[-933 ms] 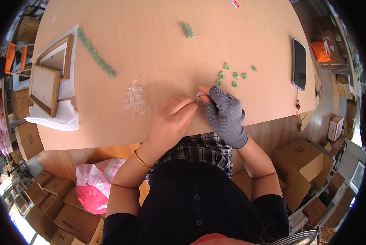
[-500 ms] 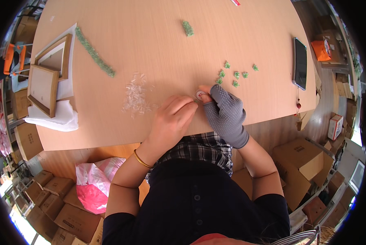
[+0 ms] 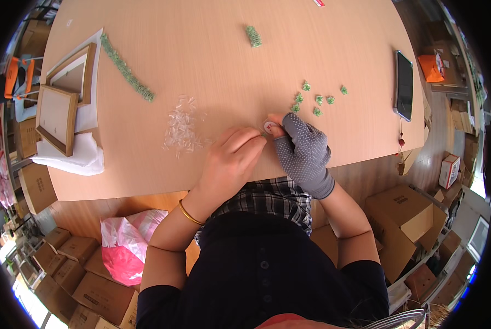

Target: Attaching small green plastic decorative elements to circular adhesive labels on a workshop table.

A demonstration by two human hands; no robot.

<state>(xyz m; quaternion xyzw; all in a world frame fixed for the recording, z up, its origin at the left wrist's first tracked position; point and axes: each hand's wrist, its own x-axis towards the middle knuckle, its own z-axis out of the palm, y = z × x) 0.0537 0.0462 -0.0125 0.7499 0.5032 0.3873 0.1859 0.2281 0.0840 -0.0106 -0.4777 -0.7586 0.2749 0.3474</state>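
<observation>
My left hand (image 3: 231, 156) is bare, with a gold bangle at the wrist. Its fingers are pinched together over the table's near edge, and a tiny green bit shows at their tips, too small to name. Close beside it, my right hand (image 3: 304, 151) wears a grey dotted glove that leaves the thumb and forefinger tips bare. Those tips grip a small round white disc with red marks (image 3: 268, 126). Just beyond the right hand lie several small green tufts (image 3: 319, 99). Left of my hands is a loose pile of short clear tubes (image 3: 182, 127).
A long green bristly strip (image 3: 126, 69) lies at the left, and a shorter green bundle (image 3: 253, 37) farther off. Wooden frames (image 3: 58, 118) rest on white cloth at the left edge. A phone (image 3: 403, 86) lies at the right. Cardboard boxes (image 3: 401, 211) stand on the floor.
Both hands hold nearly the same pose, fingertips close together. A little more of the green bit shows at the left fingertips. The table things shift only slightly in the picture.
</observation>
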